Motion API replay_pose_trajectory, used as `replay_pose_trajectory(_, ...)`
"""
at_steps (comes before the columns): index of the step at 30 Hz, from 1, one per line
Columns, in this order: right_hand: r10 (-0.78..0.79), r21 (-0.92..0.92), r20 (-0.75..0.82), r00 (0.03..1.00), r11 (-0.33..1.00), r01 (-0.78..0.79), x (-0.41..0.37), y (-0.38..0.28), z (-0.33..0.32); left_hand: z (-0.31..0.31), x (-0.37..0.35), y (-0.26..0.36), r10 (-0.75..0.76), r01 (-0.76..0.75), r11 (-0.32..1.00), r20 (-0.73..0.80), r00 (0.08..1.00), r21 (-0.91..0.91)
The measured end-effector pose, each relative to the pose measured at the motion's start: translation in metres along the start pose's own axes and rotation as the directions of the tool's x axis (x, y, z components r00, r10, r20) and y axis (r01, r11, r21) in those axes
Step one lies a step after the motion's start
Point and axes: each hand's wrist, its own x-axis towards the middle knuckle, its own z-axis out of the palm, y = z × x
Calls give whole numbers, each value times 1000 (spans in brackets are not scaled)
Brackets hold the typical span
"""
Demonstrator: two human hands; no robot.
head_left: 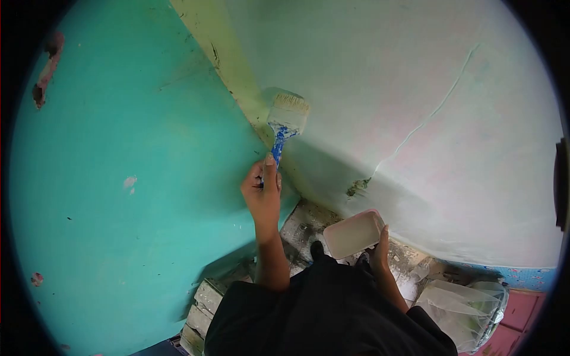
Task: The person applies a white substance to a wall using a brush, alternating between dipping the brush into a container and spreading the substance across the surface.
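Nearest, our right hand (380,252) clasps the white tub (354,233) by its edge, the tub at ten o'clock. Farther, our left hand (263,191) clenches the brush (287,117), bristles at one o'clock on the pale wall (386,89).

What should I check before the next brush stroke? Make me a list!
1. Left hand gripping the blue-handled flat paintbrush: ok.
2. Bristles against the pale green wall, beside the corner: ok.
3. Right hand holding the white rectangular plastic tub: ok.
4. Enough paint in the tub: cannot tell.
5. Pale green wall smooth: not ok, a long crack and a chipped patch show.
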Motion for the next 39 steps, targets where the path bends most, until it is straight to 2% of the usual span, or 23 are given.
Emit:
replay_pose_trajectory(2,-7,-6,-12,1000,1000,7,-1,1,-5,0,6,-28,-36,37,998,33,999,-56)
replay_pose_trajectory(4,-27,6,-7,1000,1000,28,-5,-5,-7,-9,12,-103,4,-4,1000,74,997,-2)
replay_pose_trajectory(6,-56,38,16,998,998,55,-18,-18,-4,-22,5,-179,-8,-15,986,131,991,168)
replay_pose_trajectory(8,-58,64,-21,998,996,59,-18,-16,-13,-23,-15,-231,4,-35,972,135,991,233)
replay_pose_trajectory(10,-81,67,-52,995,994,85,-17,-14,-23,-33,-31,-286,-97,53,961,150,984,273)
replay_pose_trajectory(14,-85,46,-102,991,995,90,-24,-21,-32,-53,-49,-388,-62,16,903,93,994,429)
replay_pose_trajectory(16,-62,55,-129,990,996,70,-26,-23,-37,-64,-54,-429,-104,64,873,56,993,484)
replay_pose_trajectory(19,-57,64,-142,988,996,66,-24,-24,-39,-68,-53,-471,-56,67,820,-36,998,569)
replay_pose_trajectory(21,-66,62,-135,989,995,75,-30,-31,-32,-73,-49,-483,-133,99,716,-5,991,691)
replay_pose_trajectory(23,-63,69,-115,991,995,71,-23,-22,-39,-64,-37,-469,-191,122,652,6,982,748)
replay_pose_trajectory(25,-71,88,-84,994,993,79,-19,-20,-41,-43,-29,-400,-231,146,637,7,973,757)
replay_pose_trajectory(28,-81,102,-49,996,991,86,-17,-20,-39,-23,-23,-310,-121,70,651,12,993,756)
replay_pose_trajectory(31,-77,56,-64,995,995,80,-12,-17,-40,-11,-21,-221,-40,-24,725,77,996,689)
replay_pose_trajectory(35,-56,-13,-69,996,998,56,3,-6,-48,18,-30,-76,45,-70,828,59,997,556)
replay_pose_trajectory(37,-40,-32,-62,997,999,38,4,-6,-48,26,-32,-26,43,-42,876,9,999,481)
replay_pose_trajectory(39,-28,-48,-63,998,999,25,-2,-15,-39,36,-39,16,36,-27,948,-22,999,317)
